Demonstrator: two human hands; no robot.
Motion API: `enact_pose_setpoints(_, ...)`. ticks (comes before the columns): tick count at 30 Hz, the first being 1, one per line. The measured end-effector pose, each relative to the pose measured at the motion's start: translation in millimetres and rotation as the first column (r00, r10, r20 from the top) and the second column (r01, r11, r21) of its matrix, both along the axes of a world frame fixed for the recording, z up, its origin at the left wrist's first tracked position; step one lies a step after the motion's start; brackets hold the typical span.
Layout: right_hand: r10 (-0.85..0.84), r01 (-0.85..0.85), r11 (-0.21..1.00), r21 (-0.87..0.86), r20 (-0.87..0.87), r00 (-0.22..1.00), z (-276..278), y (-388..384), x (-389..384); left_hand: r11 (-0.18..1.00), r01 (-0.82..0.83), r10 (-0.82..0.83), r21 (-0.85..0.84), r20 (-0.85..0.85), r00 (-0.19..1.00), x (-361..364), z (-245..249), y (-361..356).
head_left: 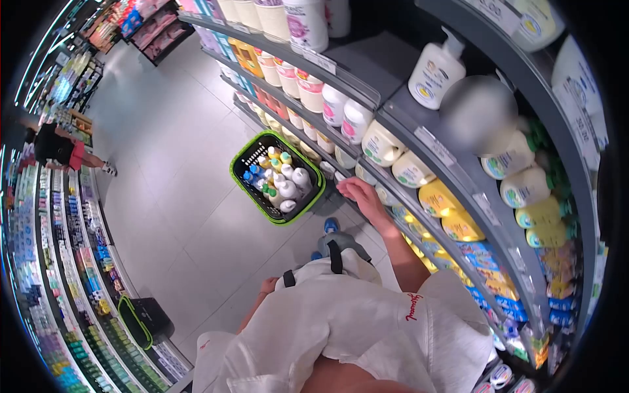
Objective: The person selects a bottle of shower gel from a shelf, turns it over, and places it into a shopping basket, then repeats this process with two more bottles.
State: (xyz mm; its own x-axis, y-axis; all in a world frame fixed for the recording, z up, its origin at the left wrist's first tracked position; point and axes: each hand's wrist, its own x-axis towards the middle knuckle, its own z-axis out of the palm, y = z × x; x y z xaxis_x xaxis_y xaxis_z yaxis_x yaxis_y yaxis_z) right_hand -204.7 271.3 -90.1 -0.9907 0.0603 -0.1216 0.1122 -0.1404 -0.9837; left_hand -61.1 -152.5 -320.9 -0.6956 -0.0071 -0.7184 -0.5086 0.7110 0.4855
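Right hand — near shelved bottles

Through the feed I see the right hand near the bottle shelves, the left hand lower, and a green-rimmed basket holding bottles.

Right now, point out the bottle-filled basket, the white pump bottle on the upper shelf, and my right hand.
Bottle-filled basket [282,222]: head view, bottom corner of its green rim.
White pump bottle [432,77]: head view, front of its body.
Right hand [359,191]: head view, back of the hand.
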Motion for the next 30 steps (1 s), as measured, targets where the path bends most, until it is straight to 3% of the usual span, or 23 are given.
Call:
enact_pose_setpoints(3,0.121,-0.126,0.991,-0.034,-0.109,0.987,61.8,-10.7,-64.6,0.991,-0.103,0.106,-0.089,0.031,0.994,-7.5,7.4,-2.1)
enact_pose_setpoints(5,0.088,-0.121,0.989,-0.088,-0.315,0.945,98.7,-16.9,-95.6,0.994,-0.093,0.095,-0.063,0.029,0.995,-14.1,13.6,-6.8)
enact_pose_setpoints(8,-0.024,-0.03,0.992,-0.121,-0.423,0.906,142.1,-9.6,-134.2,0.957,-0.29,0.288,0.01,0.076,0.955,-49.7,83.3,29.3)
enact_pose_setpoints(11,-0.168,0.127,0.985,-0.116,-0.485,0.858,169.9,0.3,-175.8,0.862,-0.486,0.47,0.146,0.134,0.873,-70.3,58.3,26.9)
enact_pose_setpoints(15,-0.36,0.329,0.932,-0.151,-0.463,0.81,192.1,11.0,-223.1,0.817,-0.523,0.516,0.243,0.1,0.851,-80.5,47.2,40.3)
enact_pose_setpoints(17,-0.344,0.326,0.937,-0.122,-0.466,0.815,192.6,12.3,-244.8,0.891,-0.385,0.401,0.24,-0.023,0.916,-85.1,39.6,41.2)
enact_pose_setpoints(19,-0.446,0.467,0.881,-0.073,-0.458,0.769,194.6,10.8,-264.1,0.892,-0.375,0.388,0.251,-0.002,0.922,-79.8,17.2,29.8)
enact_pose_setpoints(21,-0.416,0.452,0.892,-0.032,-0.452,0.789,200.8,9.1,-276.8,0.973,-0.169,0.203,0.157,-0.232,0.951,-80.0,-0.6,19.8)
enact_pose_setpoints(25,-0.467,0.538,0.842,0.044,-0.438,0.768,208.2,3.9,-290.6,0.958,-0.278,0.283,0.066,-0.083,0.956,-99.7,10.3,12.4)
enact_pose_setpoints(27,-0.385,0.469,0.882,0.048,-0.502,0.774,207.5,4.9,-302.7,0.95,-0.308,0.308,0.051,-0.001,0.951,-119.0,8.5,4.5)
enact_pose_setpoints(30,-0.441,0.517,0.856,0.004,-0.516,0.735,200.5,7.4,-314.7,0.977,-0.212,0.213,0.02,-0.045,0.976,-149.1,-6.7,-11.4)
